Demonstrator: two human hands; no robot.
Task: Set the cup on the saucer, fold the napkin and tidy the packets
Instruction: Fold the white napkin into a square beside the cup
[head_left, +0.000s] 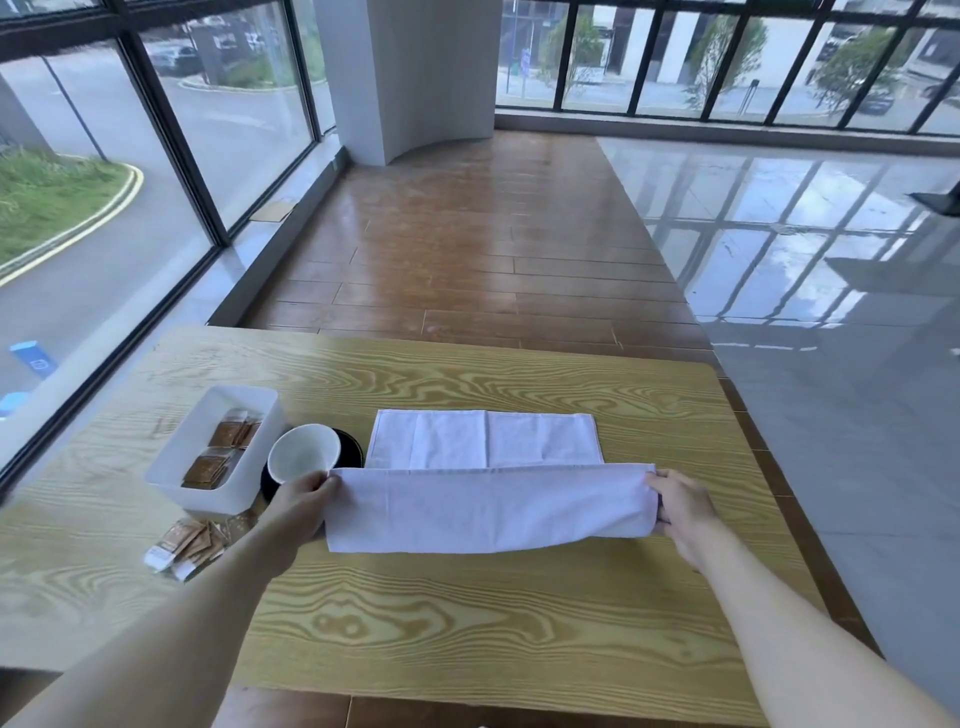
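A white napkin (488, 499) lies across the middle of the wooden table (467, 623), its near half lifted and folded over toward the far half. My left hand (298, 501) pinches the raised edge at its left corner. My right hand (680, 501) pinches the right corner. A white cup (304, 451) stands on a black saucer (350, 447) just left of the napkin. Several brown packets (187, 543) lie loose on the table near my left forearm.
A white rectangular tray (171, 475) left of the cup holds more brown packets (223, 449). The table's far edge runs behind the napkin, with wooden floor beyond. Large windows line the left side.
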